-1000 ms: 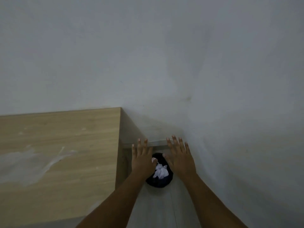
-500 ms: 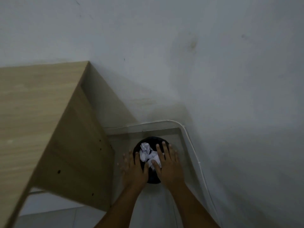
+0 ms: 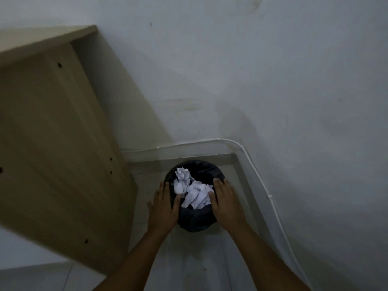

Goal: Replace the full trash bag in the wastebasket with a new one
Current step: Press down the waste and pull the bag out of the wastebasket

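Note:
A small round wastebasket lined with a black trash bag (image 3: 197, 219) stands on the floor in the room's corner. Crumpled white paper (image 3: 193, 191) fills its top. My left hand (image 3: 163, 206) lies flat against the basket's left rim, fingers spread, thumb over the bag's edge. At the right rim is my right hand (image 3: 225, 201), fingers together, thumb touching the paper. Neither hand has closed on the bag.
A light wooden desk side panel (image 3: 60, 143) stands close on the left of the basket. White walls meet behind it, with a thin white cable (image 3: 270, 198) running along the baseboard. Pale floor (image 3: 197, 259) lies between me and the basket.
The view has tilted down and moved closer, so the basket looks larger. My hands have spread apart from above the paper to the basket's left and right rims.

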